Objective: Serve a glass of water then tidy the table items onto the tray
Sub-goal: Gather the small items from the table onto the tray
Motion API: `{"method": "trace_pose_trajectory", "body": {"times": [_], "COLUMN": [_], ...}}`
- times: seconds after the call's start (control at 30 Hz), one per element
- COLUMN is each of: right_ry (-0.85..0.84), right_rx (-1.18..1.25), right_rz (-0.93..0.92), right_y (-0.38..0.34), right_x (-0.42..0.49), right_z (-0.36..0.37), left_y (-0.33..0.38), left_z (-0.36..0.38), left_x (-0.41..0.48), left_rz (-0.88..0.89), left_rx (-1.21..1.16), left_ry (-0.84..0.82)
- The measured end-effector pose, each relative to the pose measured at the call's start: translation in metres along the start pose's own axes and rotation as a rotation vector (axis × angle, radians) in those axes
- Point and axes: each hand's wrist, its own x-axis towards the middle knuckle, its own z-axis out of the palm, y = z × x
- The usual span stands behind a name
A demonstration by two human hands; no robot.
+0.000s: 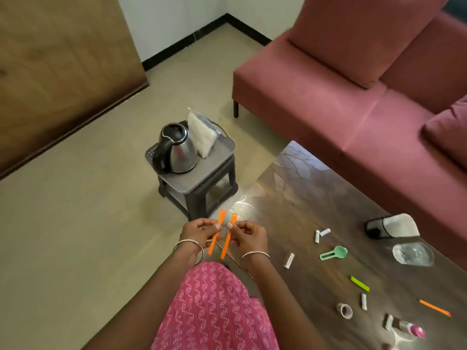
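My left hand [199, 232] pinches one orange plastic spoon [216, 233], and my right hand [249, 234] pinches a second orange spoon [228, 237] beside it. Both spoons are held over the floor at the near-left corner of the dark wooden table [316, 198]. The grey tray [219, 157] sits on a small black stool [202, 195] and carries a steel kettle [177, 150] and a white packet [202, 135]. A clear glass [413, 253] stands on the table at the right.
Scattered on the table are a green scoop [333, 253], a green stick [360, 283], an orange stick [435, 308], several white sachets, a tape roll [345, 310], a pink-capped item [414, 330] and a black-and-white holder [389, 227]. A maroon sofa [353, 97] lies behind.
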Motion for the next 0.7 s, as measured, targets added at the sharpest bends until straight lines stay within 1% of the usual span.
{"method": "trace_pose_trajectory", "body": {"times": [0.17, 0.27, 0.37, 0.57, 0.7], "right_ry": [-0.044, -0.028, 0.009, 0.104, 0.187], "right_rx": [-0.003, -0.011, -0.001, 0.01, -0.007], "right_rz": [0.018, 0.027, 0.05, 0.119, 0.159], "right_y": [-0.012, -0.019, -0.031, -0.054, -0.071], "right_x": [0.029, 0.055, 0.086, 0.16, 0.213], "right_z": [0.038, 0.058, 0.074, 0.1, 0.111], "left_y": [0.023, 0.044, 0.064, 0.104, 0.122], "left_z": [-0.02, -0.027, -0.031, -0.025, -0.008], "left_x": [0.024, 0.051, 0.086, 0.175, 0.228], "left_rz": [0.031, 0.045, 0.024, 0.017, 0.081], "left_rx": [-0.01, 0.013, 0.04, 0.237, 0.434], "left_ry": [0.072, 0.106, 0.103, 0.072, 0.09]}}
